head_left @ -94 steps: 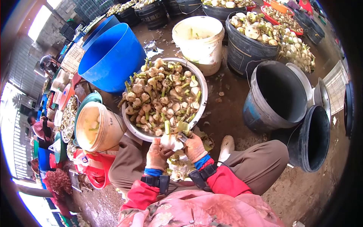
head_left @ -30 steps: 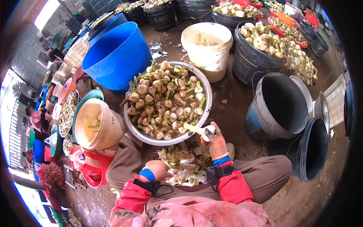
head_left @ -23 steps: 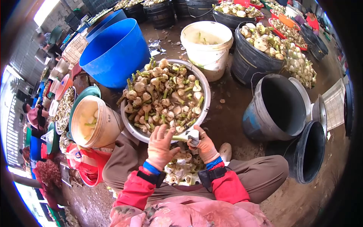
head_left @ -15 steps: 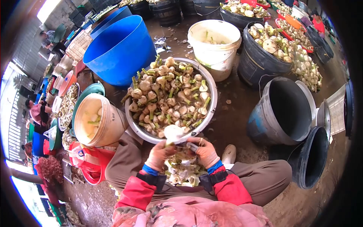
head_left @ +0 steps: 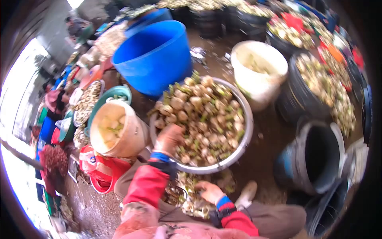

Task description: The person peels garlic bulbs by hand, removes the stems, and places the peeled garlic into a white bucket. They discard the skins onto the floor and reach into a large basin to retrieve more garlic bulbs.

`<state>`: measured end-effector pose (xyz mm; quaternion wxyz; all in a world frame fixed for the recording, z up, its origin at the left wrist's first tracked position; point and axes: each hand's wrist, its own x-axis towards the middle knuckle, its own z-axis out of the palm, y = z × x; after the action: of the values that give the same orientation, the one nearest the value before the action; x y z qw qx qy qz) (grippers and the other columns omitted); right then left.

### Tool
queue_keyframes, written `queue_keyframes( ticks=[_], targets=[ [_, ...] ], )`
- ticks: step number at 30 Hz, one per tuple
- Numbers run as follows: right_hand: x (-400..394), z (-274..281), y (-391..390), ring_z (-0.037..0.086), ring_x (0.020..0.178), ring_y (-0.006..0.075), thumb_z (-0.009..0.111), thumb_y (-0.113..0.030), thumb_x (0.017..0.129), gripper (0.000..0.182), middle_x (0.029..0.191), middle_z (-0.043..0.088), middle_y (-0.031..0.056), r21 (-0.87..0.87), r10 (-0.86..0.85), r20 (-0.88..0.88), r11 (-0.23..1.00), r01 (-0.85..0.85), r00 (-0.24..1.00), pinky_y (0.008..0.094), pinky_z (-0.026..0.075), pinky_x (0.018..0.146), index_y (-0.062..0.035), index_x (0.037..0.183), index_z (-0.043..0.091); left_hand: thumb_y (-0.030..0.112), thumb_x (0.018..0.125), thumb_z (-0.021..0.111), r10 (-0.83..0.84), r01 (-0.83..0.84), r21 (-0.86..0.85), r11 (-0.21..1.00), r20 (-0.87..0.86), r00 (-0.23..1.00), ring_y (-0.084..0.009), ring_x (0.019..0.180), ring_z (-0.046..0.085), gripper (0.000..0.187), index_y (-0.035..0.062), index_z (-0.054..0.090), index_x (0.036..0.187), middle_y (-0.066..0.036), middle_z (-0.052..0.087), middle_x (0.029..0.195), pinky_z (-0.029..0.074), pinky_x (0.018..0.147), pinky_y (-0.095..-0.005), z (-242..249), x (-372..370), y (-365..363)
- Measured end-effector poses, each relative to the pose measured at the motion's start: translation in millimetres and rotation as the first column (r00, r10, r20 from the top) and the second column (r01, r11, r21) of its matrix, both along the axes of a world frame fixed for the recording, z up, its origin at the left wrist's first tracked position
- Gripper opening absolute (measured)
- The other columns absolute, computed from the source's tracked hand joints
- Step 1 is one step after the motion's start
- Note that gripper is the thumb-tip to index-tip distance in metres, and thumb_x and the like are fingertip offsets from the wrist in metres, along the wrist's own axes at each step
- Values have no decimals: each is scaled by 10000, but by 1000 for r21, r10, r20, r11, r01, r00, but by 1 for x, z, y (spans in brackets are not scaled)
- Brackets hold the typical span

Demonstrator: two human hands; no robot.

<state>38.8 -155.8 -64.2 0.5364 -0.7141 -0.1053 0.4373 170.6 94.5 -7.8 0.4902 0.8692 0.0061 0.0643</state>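
Observation:
A wide metal basin (head_left: pixel 250 131) in front of me is heaped with garlic bulbs (head_left: pixel 199 115) that have short green stem stubs. My left hand (head_left: pixel 170 139) is over the basin's near left side, touching or just above the bulbs. Blur hides its fingertips, so whether it grips a bulb cannot be told. Lower down, my right hand (head_left: pixel 211 193) is bent above a pile of peelings and trimmings (head_left: pixel 195 205) between my legs. Its fingers are curled, and what they hold is too smeared to make out.
A white bucket (head_left: pixel 133 129) with pale bulbs stands left of the basin, above a red bag (head_left: pixel 99 167). Behind are a large blue tub (head_left: pixel 155 59) and another white bucket (head_left: pixel 258 75). Dark buckets (head_left: pixel 310 159) stand at right. A person (head_left: pixel 55 99) sits far left.
My left hand has moved up and left from near my right hand to the basin's bulbs; the white peeled bulb it held is gone from it. My right hand has dropped lower. The view has shifted.

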Motion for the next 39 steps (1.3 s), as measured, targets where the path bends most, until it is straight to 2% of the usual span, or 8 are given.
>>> queue_keyframes(
  ticks=[1, 3, 7, 13, 17, 20, 24, 39],
  targets=[
    [-2, -15, -1, 573, 1067, 218, 483, 67, 681, 568, 1139, 610, 157, 64, -48, -45, 997, 51, 998, 277, 418, 933, -21, 1241, 523, 98, 798, 598, -270, 246, 329, 912, 26, 963, -244, 745, 590, 180, 100, 629, 975, -122, 601, 793, 479, 656, -344, -55, 20, 8],
    [0, -23, -8, 557, 1101, 215, 482, 68, 688, 576, 1199, 580, 152, 90, -91, 61, 992, 85, 994, 272, 406, 955, 28, 1263, 482, 429, 748, 666, 151, -53, 300, 952, -313, 938, -341, 1033, 574, 534, 91, 574, 1151, -218, 591, 1122, 452, 872, -428, -52, 6, -59],
    [8, -2, -9, 576, 1089, 229, 548, -18, 745, 496, 1175, 601, 163, 7, -152, 39, 988, 151, 988, 285, 417, 941, 14, 1239, 519, 302, 774, 616, 196, 145, 473, 869, -598, 777, -328, 1026, 588, 365, 121, 630, 1091, -154, 614, 1114, 467, 860, -425, -63, 10, -80],
    [9, -25, 4, 579, 959, 169, 580, 93, 754, 428, 1104, 594, 102, 330, -787, 67, 597, 731, 613, 282, 461, 853, 7, 1173, 561, 265, 762, 692, 74, -104, -44, 994, -448, 891, -245, 897, 627, 334, 90, 643, 1042, -119, 654, 958, 480, 772, -358, -39, -28, -66],
    [19, 16, -7, 514, 1094, 197, 601, 98, 782, 545, 1223, 516, 92, 451, -588, -566, 366, 814, 578, 313, 500, 820, -23, 1295, 460, 264, 862, 648, -309, -29, -587, 809, -467, 829, -105, 819, 555, 286, 26, 647, 1022, -29, 624, 899, 466, 714, -272, 14, -70, -80],
    [13, 19, 2, 585, 940, 207, 576, 39, 839, 439, 1075, 579, 72, 489, -623, -435, 442, 752, 650, 312, 538, 702, -21, 1261, 471, 363, 903, 575, -370, 42, -744, 667, -281, 885, -114, 985, 544, 479, -14, 534, 1194, -43, 600, 1069, 445, 855, -258, 6, -102, -93],
    [2, 32, -4, 620, 845, 188, 547, -44, 892, 330, 1012, 616, 76, 545, -538, -388, 521, 657, 748, 272, 525, 712, 14, 1212, 489, 415, 760, 704, -121, 118, -25, 993, -162, 979, -209, 1044, 561, 653, 47, 502, 1261, -128, 580, 1109, 446, 878, -297, 40, -142, -114],
    [-5, 33, -7, 592, 950, 171, 536, 41, 804, 366, 1078, 618, 110, 475, -684, -170, 574, 667, 710, 267, 459, 816, 54, 1170, 538, 328, 731, 677, -59, 116, 516, 849, -127, 990, -310, 905, 583, 464, 160, 566, 1149, -124, 596, 985, 481, 756, -393, 38, -162, -132]
  ],
)
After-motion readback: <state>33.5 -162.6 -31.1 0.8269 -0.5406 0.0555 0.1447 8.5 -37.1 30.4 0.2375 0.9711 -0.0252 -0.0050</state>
